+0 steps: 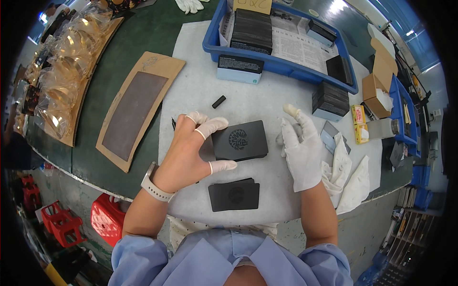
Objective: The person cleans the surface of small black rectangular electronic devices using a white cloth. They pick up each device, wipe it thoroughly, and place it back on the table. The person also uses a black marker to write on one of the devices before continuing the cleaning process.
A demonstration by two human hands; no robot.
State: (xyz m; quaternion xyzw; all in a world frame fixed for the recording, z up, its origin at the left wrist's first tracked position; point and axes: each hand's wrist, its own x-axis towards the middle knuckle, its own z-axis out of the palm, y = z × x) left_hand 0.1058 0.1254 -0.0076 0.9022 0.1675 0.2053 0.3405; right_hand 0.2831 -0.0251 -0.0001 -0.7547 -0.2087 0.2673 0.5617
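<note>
A stack of black cards [248, 143] with a round dark emblem on top lies on the white sheet before me. My left hand [188, 148], wearing pale finger cots and a watch, curves around the stack's left end. Its thumb and forefinger are spread apart, beside the near edge and the far left corner. My right hand [303, 152], in a white glove with a finger cot on one fingertip, is right of the stack and apart from it. Its fingers stretch forward; a greyish patch beneath them is unclear. Nearer me lies a smaller fanned pile of black cards [234, 196].
A blue tray [281, 61] with black stacks stands at the back. More stacks [330, 101], a yellow box [359, 125], a clear jar [383, 128] and white cloths [353, 186] lie right. A brown board [136, 112] and bagged gold-coloured items [67, 71] occupy the left.
</note>
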